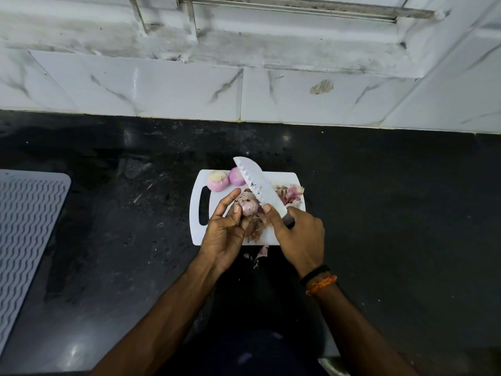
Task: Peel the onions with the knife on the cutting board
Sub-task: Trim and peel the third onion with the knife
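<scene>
Onion (249,206) held in left hand (225,234) over cutting board (271,234); right hand (299,236) grips knife (259,183). I'd keep the blade shallow, lifting skin only, thumb clear.

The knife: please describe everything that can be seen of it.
The knife has a broad, pale blade with a row of oval dimples along one side; it looks like light metal or ceramic. Its dark handle is almost hidden inside the right hand, which grips it, thumb lying near the blade's base. The blade slants up and away to the left, above the white cutting board, its tip crossing in front of a peeled onion. Its lower part lies against the onion held by the left hand.
</scene>
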`<state>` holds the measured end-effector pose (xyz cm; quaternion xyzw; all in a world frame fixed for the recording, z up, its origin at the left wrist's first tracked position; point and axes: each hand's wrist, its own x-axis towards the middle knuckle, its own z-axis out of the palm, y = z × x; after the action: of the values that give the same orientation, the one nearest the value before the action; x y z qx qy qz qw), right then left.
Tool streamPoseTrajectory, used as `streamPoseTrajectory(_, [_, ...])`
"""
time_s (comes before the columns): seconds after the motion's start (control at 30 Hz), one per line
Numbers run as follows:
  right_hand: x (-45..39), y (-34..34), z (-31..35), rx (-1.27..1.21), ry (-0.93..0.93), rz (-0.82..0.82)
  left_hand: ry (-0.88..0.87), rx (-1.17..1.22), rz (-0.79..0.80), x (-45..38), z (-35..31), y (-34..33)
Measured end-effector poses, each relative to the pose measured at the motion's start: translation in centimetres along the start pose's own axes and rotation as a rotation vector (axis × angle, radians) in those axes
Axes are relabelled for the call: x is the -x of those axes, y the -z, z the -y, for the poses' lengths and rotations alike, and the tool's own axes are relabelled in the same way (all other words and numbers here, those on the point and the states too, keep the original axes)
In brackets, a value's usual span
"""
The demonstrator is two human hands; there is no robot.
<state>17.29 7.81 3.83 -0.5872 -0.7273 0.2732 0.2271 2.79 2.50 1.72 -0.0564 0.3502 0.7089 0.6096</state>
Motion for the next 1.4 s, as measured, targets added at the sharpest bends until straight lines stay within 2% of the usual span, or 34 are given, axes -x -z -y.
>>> streamPoseTrajectory(0.23, [0.2, -0.1, -0.1, 0.062, 0.009, 0.011, 0.004, -0.006, 0.014, 0.1, 0.0, -0.2])
streamPoseTrajectory(0.4, [0.6, 0.3, 0.4, 0.048, 0.114, 0.027, -0.032, 0.01, 0.023, 0.0, 0.1, -0.2])
streamPoseTrajectory(0.57, [-0.3, 0.3, 0.0, -0.002, 0.013, -0.009, -0.034, 0.005, 0.04, 0.1, 0.0, -0.3])
streamPoseTrajectory(0.67, [-0.2, 0.0, -0.3, 0.063, 0.02, 0.008, -0.035, -0.014, 0.041, 0.2, 0.1, -0.4])
streamPoseTrajectory(0.97, [0.3, 0.4, -0.2, 0.014, 0.028, 0.054, -0.02, -0.048, 0.042, 0.2, 0.1, 0.1])
streamPoseTrajectory(1.27, [-0.3, 0.0, 0.2, 0.037, -0.011, -0.013, -0.016, -0.057, 0.057, 0.3, 0.3, -0.1])
streamPoseTrajectory(1.4, [-0.8, 0.0, 0.7, 0.102, -0.061, 0.007, -0.018, -0.08, 0.072, 0.6, 0.5, -0.1])
